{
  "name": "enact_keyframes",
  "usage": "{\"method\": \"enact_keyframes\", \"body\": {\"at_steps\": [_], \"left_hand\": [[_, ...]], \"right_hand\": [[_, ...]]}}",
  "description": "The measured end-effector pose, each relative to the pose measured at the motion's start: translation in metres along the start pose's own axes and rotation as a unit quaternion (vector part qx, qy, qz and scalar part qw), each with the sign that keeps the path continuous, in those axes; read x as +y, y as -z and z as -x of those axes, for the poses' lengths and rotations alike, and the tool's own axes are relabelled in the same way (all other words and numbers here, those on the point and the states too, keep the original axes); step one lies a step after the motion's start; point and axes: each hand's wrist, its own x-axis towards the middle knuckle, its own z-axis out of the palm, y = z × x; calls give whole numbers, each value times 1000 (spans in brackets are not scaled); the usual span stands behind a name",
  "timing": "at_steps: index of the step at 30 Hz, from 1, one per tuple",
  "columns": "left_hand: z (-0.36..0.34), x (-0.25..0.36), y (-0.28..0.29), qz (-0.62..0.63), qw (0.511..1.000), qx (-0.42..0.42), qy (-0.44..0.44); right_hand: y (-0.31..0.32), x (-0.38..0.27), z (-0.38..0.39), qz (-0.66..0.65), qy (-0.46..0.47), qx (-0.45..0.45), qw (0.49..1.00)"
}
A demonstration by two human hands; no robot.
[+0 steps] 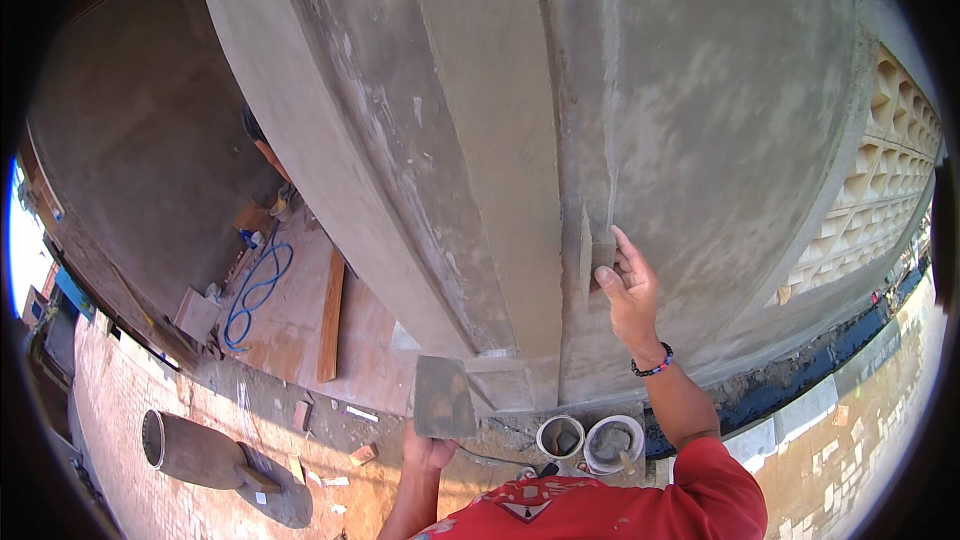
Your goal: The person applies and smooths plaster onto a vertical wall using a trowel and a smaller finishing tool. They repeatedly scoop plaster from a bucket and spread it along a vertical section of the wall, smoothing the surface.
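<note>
My right hand (pixel 625 290) grips a small, flat grey tool (pixel 600 250), possibly a trowel, held against the plastered wall (pixel 690 130) at the edge of a raised vertical band (pixel 500 160). A thin pale line runs up the wall above it. Low in the middle, my left hand (pixel 428 448) holds a square board (pixel 443 395) smeared with grey mortar, its fingers partly hidden beneath.
Two buckets (pixel 615 423) with tools stand at the wall's foot. Left are a blue hose (pixel 240 310), a wooden plank (pixel 330 325) and a large cylindrical container (pixel 195 450). Another person's limb (pixel 270 155) shows behind the column. A patterned block screen (pixel 865 190) is at right.
</note>
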Motion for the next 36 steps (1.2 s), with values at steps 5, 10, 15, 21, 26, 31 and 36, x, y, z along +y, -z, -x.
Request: {"method": "enact_keyframes", "body": {"at_steps": [5,10,15,21,26,31,36], "left_hand": [[-3,-2,5,39,999,-7,25],[5,2,3,43,999,8,21],[13,12,19,46,997,-64,22],[10,19,21,60,998,33,-11],[1,15,35,48,999,15,1],[-5,8,40,45,999,8,12],[-2,12,32,38,998,28,35]], "right_hand": [[-27,-24,-26,257,269,70,926],[-66,-40,-71,336,423,110,834],[-75,-30,-61,429,430,-6,794],[-59,-46,-35,445,401,-167,783],[-64,-160,-123,472,529,-36,704],[-65,-159,-138,486,514,-115,698],[-37,-64,-68,537,443,-255,671]]}}
